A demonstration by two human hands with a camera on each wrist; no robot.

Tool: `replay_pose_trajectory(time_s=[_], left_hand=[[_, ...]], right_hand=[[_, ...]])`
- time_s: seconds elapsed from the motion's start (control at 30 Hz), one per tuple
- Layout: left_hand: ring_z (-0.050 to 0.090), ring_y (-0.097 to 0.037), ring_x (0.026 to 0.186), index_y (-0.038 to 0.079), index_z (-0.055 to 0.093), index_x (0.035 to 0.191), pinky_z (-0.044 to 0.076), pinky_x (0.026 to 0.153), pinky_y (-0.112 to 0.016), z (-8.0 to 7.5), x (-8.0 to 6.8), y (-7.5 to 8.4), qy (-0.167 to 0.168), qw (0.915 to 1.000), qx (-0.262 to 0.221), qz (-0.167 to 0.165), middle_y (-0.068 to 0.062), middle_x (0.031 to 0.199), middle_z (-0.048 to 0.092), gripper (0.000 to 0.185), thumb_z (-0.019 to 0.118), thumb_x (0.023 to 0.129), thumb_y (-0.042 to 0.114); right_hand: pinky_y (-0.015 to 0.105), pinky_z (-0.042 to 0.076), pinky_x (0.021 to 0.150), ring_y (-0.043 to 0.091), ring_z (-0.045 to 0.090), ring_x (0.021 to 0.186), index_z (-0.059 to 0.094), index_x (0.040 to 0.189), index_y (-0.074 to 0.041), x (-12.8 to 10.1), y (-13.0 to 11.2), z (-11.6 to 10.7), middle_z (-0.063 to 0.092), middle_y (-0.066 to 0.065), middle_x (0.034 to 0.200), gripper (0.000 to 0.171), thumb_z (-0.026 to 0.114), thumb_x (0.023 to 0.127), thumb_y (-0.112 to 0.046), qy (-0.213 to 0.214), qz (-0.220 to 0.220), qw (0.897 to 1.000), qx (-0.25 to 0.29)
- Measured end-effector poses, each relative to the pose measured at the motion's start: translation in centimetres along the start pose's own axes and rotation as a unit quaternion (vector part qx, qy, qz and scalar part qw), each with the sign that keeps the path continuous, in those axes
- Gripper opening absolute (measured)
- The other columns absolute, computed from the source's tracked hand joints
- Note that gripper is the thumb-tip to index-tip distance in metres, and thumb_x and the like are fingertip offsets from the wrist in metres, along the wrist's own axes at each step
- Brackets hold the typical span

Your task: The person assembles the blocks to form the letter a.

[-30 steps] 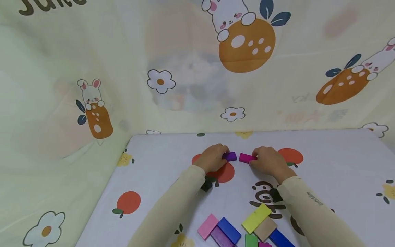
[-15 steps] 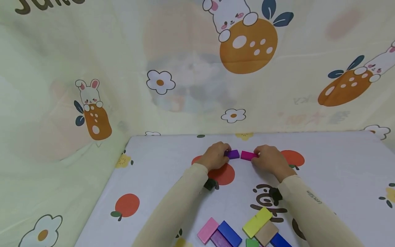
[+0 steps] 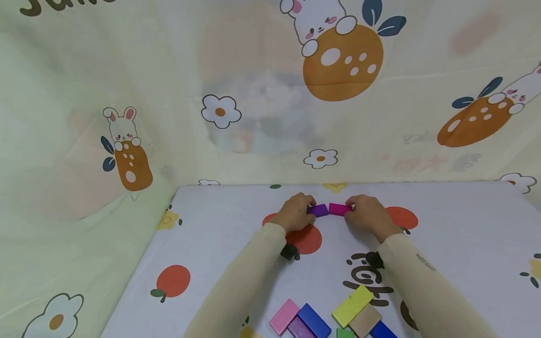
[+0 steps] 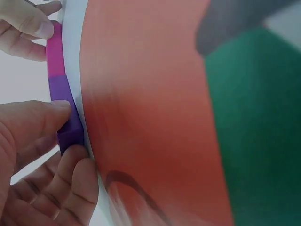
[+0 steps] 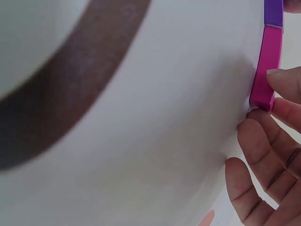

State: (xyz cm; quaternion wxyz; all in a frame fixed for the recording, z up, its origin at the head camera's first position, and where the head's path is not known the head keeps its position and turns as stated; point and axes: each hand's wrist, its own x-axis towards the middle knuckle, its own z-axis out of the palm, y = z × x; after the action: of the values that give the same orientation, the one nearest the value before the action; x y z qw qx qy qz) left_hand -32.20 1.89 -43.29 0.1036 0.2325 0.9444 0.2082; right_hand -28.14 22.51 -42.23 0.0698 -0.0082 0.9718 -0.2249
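Note:
Near the back of the cloth-covered table, my left hand (image 3: 296, 214) pinches a purple block (image 3: 320, 210) between thumb and fingers. Opposite it, my right hand (image 3: 369, 217) grips a magenta block (image 3: 339, 209) by its outer end. The two blocks lie end to end in one slightly bent line. In the left wrist view the purple block (image 4: 67, 108) meets the magenta block (image 4: 55, 55), and my left thumb lies on the purple one. From the right wrist, the magenta block (image 5: 267, 68) touches the purple block (image 5: 273, 12); my right thumb presses its side.
Nearer the front lies a cluster of loose blocks: pink (image 3: 284, 317), blue (image 3: 314, 320), yellow (image 3: 352, 306), tan (image 3: 365, 320) and green (image 3: 345, 333) among them. A printed cloth wall (image 3: 253, 169) rises behind the table's back edge.
The magenta and purple blocks have come together, closing the small gap between their ends. Both hands keep their hold. The view has shifted slightly.

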Motion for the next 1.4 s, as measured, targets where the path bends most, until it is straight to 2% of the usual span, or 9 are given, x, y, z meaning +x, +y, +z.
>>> replay_pose_trajectory(time_s=[0.13, 0.27, 0.37, 0.63, 1.0, 1.4], left_hand=[[0.051, -0.011, 0.085, 0.014, 0.064, 0.119, 0.046, 0.074, -0.022, 0.0, -0.1, 0.0, 0.010, 0.9999, -0.003, -0.007, 0.002, 0.096, 0.054, 0.032, 0.070, 0.089, 0.025], [0.052, -0.011, 0.083, 0.014, 0.064, 0.118, 0.045, 0.071, -0.022, 0.3, 0.0, -0.2, 0.014, 0.9995, -0.019, -0.020, 0.003, 0.093, 0.053, 0.033, 0.072, 0.088, 0.027], [0.052, -0.011, 0.083, 0.014, 0.063, 0.117, 0.045, 0.071, -0.023, 0.3, 0.0, -0.2, 0.014, 0.9992, -0.029, -0.024, 0.003, 0.093, 0.053, 0.034, 0.073, 0.087, 0.028], [0.052, -0.011, 0.082, 0.013, 0.063, 0.117, 0.045, 0.071, -0.023, 0.3, -0.1, -0.2, 0.018, 0.9991, -0.034, -0.019, 0.003, 0.092, 0.054, 0.035, 0.073, 0.087, 0.029], [0.052, -0.010, 0.087, 0.014, 0.063, 0.118, 0.046, 0.074, -0.024, 0.4, 0.0, -0.2, 0.012, 0.9974, -0.054, -0.045, 0.003, 0.098, 0.057, 0.034, 0.071, 0.089, 0.031], [0.052, -0.012, 0.088, 0.015, 0.064, 0.115, 0.047, 0.070, -0.025, 0.5, -0.3, -0.2, 0.015, 0.9945, -0.078, -0.069, 0.003, 0.097, 0.056, 0.032, 0.071, 0.089, 0.031]], right_hand=[[0.048, 0.048, 0.080, 0.033, 0.056, 0.092, 0.062, 0.122, 0.003, 0.4, 0.0, 0.0, 0.064, 0.020, 0.105, 0.036, 0.059, 0.089, -0.012, 0.004, -0.003, 1.000, 0.004], [0.051, 0.047, 0.085, 0.034, 0.055, 0.095, 0.060, 0.126, 0.002, 1.0, 0.0, 0.2, 0.062, 0.021, 0.111, 0.038, 0.058, 0.091, -0.012, -0.001, 0.006, 1.000, 0.011], [0.053, 0.046, 0.089, 0.035, 0.055, 0.097, 0.060, 0.127, 0.001, 1.6, 0.0, 0.3, 0.061, 0.022, 0.114, 0.038, 0.058, 0.091, -0.011, -0.003, 0.009, 1.000, 0.016], [0.053, 0.046, 0.089, 0.035, 0.055, 0.097, 0.060, 0.126, 0.002, 2.1, 0.2, 0.2, 0.061, 0.022, 0.113, 0.037, 0.056, 0.090, -0.007, 0.001, -0.009, 1.000, 0.028], [0.052, 0.045, 0.089, 0.036, 0.053, 0.100, 0.056, 0.130, 0.004, 2.8, 0.8, 0.5, 0.060, 0.023, 0.111, 0.042, 0.058, 0.090, -0.010, -0.007, 0.000, 0.999, 0.040], [0.044, 0.047, 0.079, 0.032, 0.054, 0.092, 0.057, 0.128, 0.004, 2.6, 0.6, 0.0, 0.060, 0.021, 0.107, 0.043, 0.059, 0.089, -0.013, -0.019, 0.023, 0.997, 0.066]])
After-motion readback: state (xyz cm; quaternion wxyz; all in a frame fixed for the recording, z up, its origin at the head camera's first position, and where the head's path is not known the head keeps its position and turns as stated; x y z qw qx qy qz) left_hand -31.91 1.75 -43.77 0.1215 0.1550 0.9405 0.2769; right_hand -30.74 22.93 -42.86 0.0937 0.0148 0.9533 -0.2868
